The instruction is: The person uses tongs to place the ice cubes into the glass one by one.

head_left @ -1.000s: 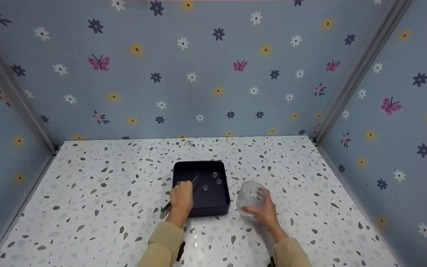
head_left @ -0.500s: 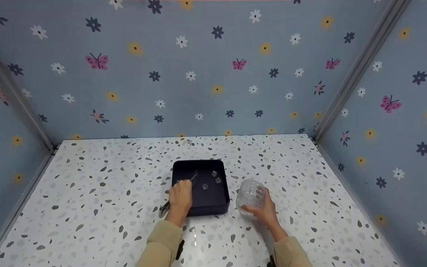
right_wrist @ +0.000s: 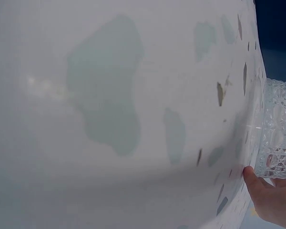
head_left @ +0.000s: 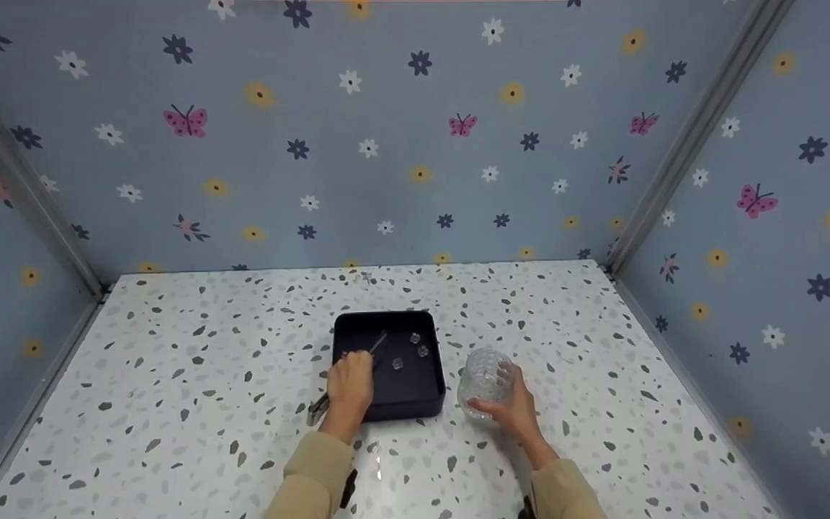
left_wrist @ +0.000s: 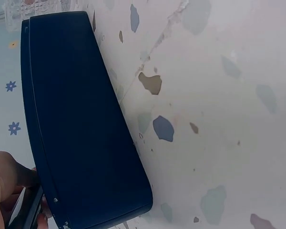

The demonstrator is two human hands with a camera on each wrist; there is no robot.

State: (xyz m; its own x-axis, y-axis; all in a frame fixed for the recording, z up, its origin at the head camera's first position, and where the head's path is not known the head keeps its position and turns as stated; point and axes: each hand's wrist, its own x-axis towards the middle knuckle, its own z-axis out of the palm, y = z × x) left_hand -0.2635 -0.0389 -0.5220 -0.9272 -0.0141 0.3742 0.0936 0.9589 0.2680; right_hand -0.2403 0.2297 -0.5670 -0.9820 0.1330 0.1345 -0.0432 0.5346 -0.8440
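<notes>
My left hand (head_left: 350,380) grips a pair of tongs (head_left: 319,408) at the left side of a dark navy square tray (head_left: 406,409). The tongs' slim far end reaches over the tray floor; the hand hides their middle. Several small clear cubes (head_left: 398,364) lie in the tray, most of them right of the tongs. Just right of the tray, my right hand (head_left: 516,405) holds a clear, patterned glass (head_left: 485,378) round its side, thumb at the near side. In the right wrist view, the thumb and fingers touch the glass (right_wrist: 279,129) near its end on the table.
The tray and glass stand on a white speckled tabletop (head_left: 206,404). A blue flowered wall panel (head_left: 357,144) rises behind it, with side panels joined at grey corner posts (head_left: 696,151). A narrow gap separates tray and glass.
The tongs' far end has shifted slightly inside the tray and looks narrower than a second ago. Both hands, the glass and the cubes keep their places.
</notes>
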